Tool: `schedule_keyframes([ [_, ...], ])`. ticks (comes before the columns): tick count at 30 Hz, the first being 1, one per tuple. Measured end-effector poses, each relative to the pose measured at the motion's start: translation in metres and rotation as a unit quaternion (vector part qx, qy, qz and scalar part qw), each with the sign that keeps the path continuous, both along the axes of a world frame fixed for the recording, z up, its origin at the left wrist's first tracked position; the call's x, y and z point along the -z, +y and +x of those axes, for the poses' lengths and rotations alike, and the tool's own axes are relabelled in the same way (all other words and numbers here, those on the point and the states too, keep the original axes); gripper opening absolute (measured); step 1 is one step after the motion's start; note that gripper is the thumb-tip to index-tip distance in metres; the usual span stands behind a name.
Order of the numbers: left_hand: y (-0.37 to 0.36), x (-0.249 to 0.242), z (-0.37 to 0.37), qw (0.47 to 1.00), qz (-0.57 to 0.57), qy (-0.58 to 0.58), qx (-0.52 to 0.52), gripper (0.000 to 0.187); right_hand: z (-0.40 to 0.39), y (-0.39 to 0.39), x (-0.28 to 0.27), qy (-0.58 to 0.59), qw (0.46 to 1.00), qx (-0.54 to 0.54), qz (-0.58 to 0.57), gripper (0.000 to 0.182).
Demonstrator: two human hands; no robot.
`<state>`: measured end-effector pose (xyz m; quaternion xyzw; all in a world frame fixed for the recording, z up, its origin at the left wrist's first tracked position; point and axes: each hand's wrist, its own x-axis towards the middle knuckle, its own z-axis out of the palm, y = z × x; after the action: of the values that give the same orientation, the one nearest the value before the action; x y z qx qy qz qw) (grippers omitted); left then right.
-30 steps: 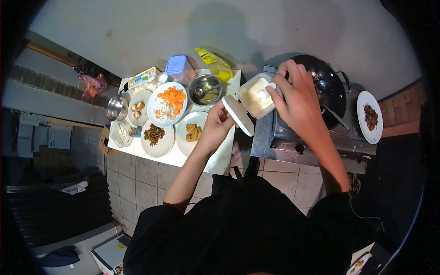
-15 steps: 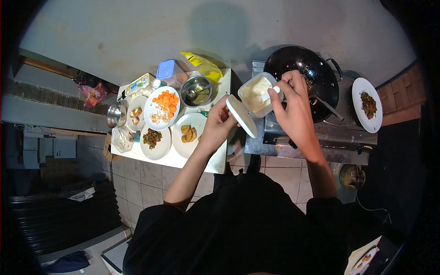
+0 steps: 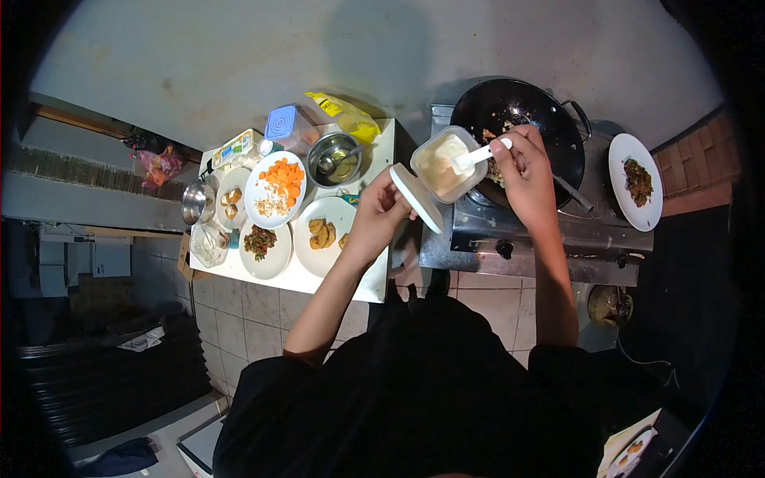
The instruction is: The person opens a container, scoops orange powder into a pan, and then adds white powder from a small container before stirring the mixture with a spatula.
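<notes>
A square clear container point(image 3: 438, 177) of pale powder is at the centre, between the table and the stove. My left hand point(image 3: 380, 213) grips its white lid point(image 3: 416, 197), which stands tilted at the container's left side; whether those fingers also support the container is hidden. Pinched in my right hand point(image 3: 526, 171) is a white spoon point(image 3: 484, 154), its bowl over the container's right part. Behind that hand a black wok point(image 3: 550, 107) sits on the stove point(image 3: 542, 259), holding chopped food and a metal spatula point(image 3: 575, 193).
On the white table point(image 3: 368, 285) at left are plates of carrots point(image 3: 280, 188), dark chopped food point(image 3: 260, 242) and brown pieces point(image 3: 321, 234), plus a metal bowl point(image 3: 335, 159) and a yellow bag point(image 3: 347, 115). Another plate point(image 3: 637, 183) is right of the wok.
My right hand has shifted right and slightly down, and the spoon now shows more fully, higher and further right. The whole view has shifted slightly left.
</notes>
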<state>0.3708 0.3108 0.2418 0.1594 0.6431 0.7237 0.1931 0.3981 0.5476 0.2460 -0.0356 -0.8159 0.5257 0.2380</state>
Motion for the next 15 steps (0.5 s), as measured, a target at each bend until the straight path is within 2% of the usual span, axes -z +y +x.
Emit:
schedule_keyframes([
  [4,0.002,-0.001,0.0,1.0,0.001,-0.004,-0.003,0.01,0.002,0.001,0.001,0.011,1.0,0.025,-0.005,0.018],
  [9,0.003,-0.001,0.001,1.0,-0.007,-0.004,-0.005,0.01,0.004,0.003,-0.007,0.055,0.994,0.02,0.09,0.014],
  [12,0.001,0.001,0.002,1.0,0.0,0.003,-0.001,0.011,0.004,0.006,-0.01,0.046,0.997,0.006,0.053,0.014],
  [15,0.0,0.001,0.003,1.0,0.005,0.001,0.002,0.011,0.005,0.01,-0.017,0.046,0.997,0.01,0.068,0.014],
])
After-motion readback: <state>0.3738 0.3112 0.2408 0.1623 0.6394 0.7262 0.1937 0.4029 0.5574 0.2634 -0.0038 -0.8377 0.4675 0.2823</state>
